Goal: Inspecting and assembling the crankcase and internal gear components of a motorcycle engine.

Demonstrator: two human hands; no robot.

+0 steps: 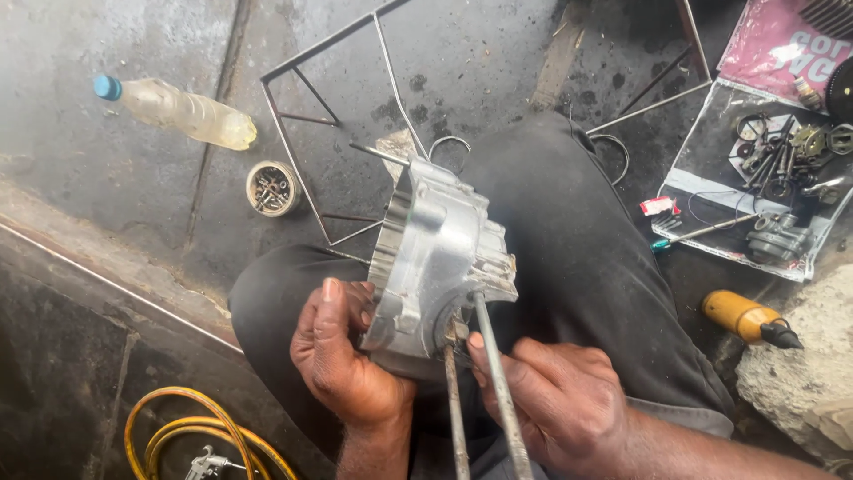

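Note:
A silver cast-aluminium engine casing rests on my lap, tilted on edge over my dark trousers. My left hand grips its lower left side, thumb along the rim. My right hand holds a long steel rod that runs up into the underside of the casing. A second rod stands parallel just left of it, between my two hands. A thin stud sticks out of the casing's top left.
A plastic bottle with a blue cap lies top left, near a small tin of screws. A wire frame lies on the floor. Small parts sit on a sheet at right, a yellow-handled tool below it, a yellow hose bottom left.

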